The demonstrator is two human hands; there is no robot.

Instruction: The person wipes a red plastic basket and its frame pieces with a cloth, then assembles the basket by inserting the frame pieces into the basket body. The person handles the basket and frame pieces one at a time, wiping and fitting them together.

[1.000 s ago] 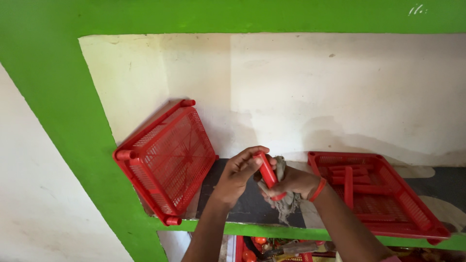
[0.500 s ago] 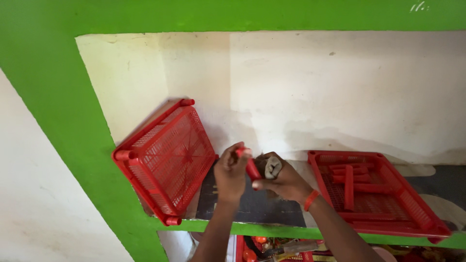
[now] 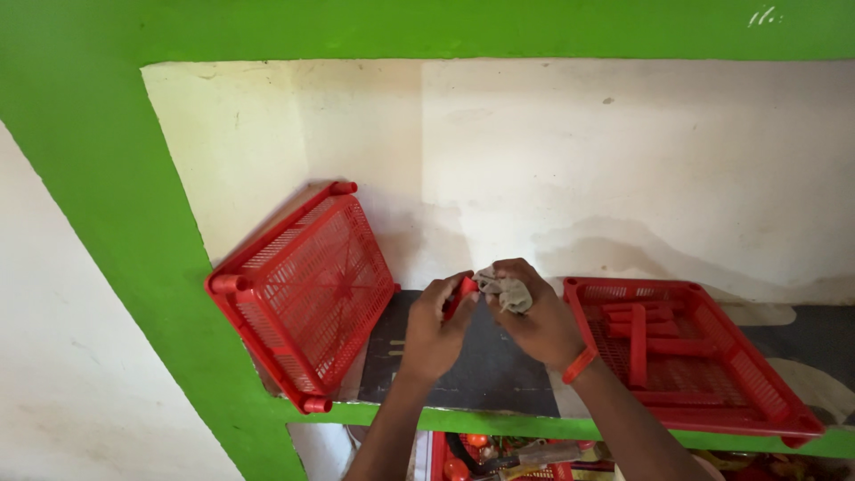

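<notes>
On the shelf (image 3: 481, 379), one tray (image 3: 307, 289) leans against the wall at nine o'clock; another tray (image 3: 704, 365) lies flat at three, rods (image 3: 637, 343) inside it.

The red plastic tube (image 3: 460, 297), which a second ago points down between the two hands, is now almost hidden in the left hand (image 3: 434, 328). The grey cloth (image 3: 505, 289), earlier hanging low under the right hand (image 3: 540, 322), is now bunched up at its fingertips, touching the tube's top end.

Bright, even daylight; soft shadows on the white wall; sharp focus, slight edge distortion.
</notes>
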